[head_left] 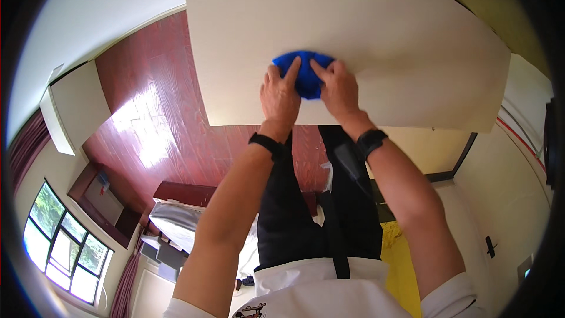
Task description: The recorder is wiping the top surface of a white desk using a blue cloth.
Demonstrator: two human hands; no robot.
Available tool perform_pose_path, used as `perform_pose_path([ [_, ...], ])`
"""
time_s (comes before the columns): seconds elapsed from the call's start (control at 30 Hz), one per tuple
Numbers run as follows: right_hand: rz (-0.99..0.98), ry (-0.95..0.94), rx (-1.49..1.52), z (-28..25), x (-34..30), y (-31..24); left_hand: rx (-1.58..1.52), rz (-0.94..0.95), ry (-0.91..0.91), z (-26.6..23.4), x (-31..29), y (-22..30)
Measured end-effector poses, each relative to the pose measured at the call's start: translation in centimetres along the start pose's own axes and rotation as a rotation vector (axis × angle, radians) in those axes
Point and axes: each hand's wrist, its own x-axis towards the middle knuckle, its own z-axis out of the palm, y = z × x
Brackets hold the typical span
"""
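A bright blue cloth (307, 79), bunched or folded into a small rounded shape, is at the near edge of the pale table top (353, 17). My left hand (280, 97) grips its left side, with the index finger stretched over the cloth. On the right side my right hand (341, 89) holds it in the same way, index finger pointing in toward the middle. Both hands are closed on the cloth, and the fingers beneath it are hidden. Whether the cloth touches the table or is held just above it, I cannot tell. Each wrist wears a black band.
Reddish wooden floor (147, 76) lies left of the table, with bright window glare on it. A white cabinet (76, 106) stands at the far left, near a window (65, 241). Behind me are a bed-like piece (176, 218) and yellow fabric (397, 265).
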Motion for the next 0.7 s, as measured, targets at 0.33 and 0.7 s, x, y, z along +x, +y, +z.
perform_pose_path([
  [0.33, -0.12, -0.139, -0.034, 1.5, -0.8, -1.7, 0.021, 0.013, -0.11, -1.7, -2.9, -4.9],
  [0.7, -0.082, -0.214, 0.018, 5.3, -5.4, -6.4, -0.002, -0.055, -0.239, -4.6, -7.8, -8.9],
])
